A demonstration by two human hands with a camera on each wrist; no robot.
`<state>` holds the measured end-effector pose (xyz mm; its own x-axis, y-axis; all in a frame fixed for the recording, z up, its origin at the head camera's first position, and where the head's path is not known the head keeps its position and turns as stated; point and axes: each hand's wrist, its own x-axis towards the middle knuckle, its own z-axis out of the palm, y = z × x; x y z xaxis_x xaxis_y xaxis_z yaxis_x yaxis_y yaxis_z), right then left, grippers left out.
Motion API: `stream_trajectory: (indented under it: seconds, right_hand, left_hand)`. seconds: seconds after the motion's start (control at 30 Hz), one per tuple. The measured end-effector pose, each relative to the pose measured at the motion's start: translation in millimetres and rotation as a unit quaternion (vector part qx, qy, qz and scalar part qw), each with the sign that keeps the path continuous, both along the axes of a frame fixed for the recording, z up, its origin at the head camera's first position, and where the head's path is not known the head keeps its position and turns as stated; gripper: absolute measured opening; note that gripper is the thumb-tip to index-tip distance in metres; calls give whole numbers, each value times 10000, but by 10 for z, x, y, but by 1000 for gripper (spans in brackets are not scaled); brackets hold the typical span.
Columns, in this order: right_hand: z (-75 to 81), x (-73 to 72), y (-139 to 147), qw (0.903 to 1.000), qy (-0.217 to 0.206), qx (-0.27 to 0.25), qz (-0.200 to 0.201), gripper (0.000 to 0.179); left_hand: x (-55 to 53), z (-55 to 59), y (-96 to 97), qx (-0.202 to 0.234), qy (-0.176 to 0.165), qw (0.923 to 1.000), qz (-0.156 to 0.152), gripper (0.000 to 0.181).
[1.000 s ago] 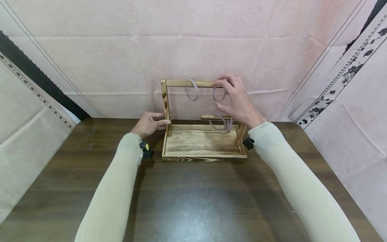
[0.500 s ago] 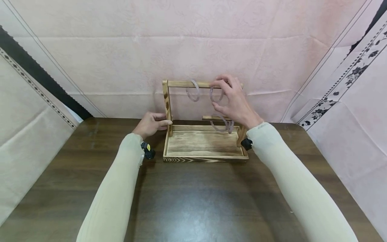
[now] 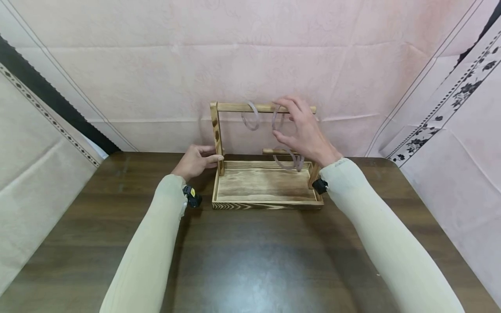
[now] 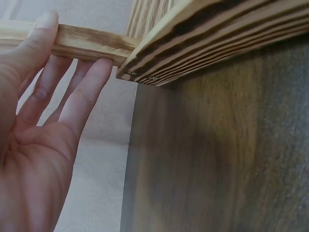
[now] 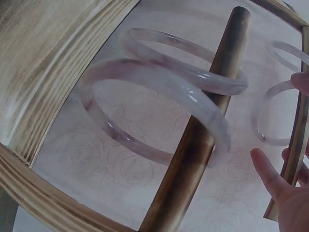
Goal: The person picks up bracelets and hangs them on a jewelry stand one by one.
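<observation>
A wooden display stand has a tray base, a left upright, an upper bar and a shorter lower rod. My left hand pinches that upright between thumb and fingers, as the left wrist view confirms. My right hand is at the upper bar, its fingertips by a pale lilac bangle hanging there. In the right wrist view the thumb is apart from this ring. Another bangle hangs further left, and two bangles hang on the lower rod.
The stand rests near the back edge of a dark wooden table. Right behind it hangs a pale pink cloth, and more patterned cloth lines the sides.
The right hand and its bangle have shifted slightly left along the upper bar. The thumb and fingers have loosened from the bangle, which now hangs more edge-on. The left hand stays on the upright.
</observation>
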<state>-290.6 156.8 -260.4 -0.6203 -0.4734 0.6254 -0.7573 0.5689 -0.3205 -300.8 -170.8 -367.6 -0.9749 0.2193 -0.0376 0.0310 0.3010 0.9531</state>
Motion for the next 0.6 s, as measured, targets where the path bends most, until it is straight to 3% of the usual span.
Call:
stream_trajectory:
  seconds: [0.17, 0.4, 0.5, 0.6]
  right_hand:
    - [-16, 33, 21, 9998, -173, -2, -9, 78]
    - [10, 128, 63, 9996, -206, 169, 133, 78]
    - [10, 210, 121, 9993, -255, 271, 75, 77]
    - [-16, 314, 184, 9990, -295, 324, -47, 76]
  left_hand:
    - [18, 21, 2, -10, 43, 9999, -122, 43]
    - [65, 85, -19, -694, 214, 9972, -167, 40]
    - [93, 107, -7, -1319, 559, 9893, -273, 36]
    - [145, 136, -1, -2042, 944, 9741, -215, 31]
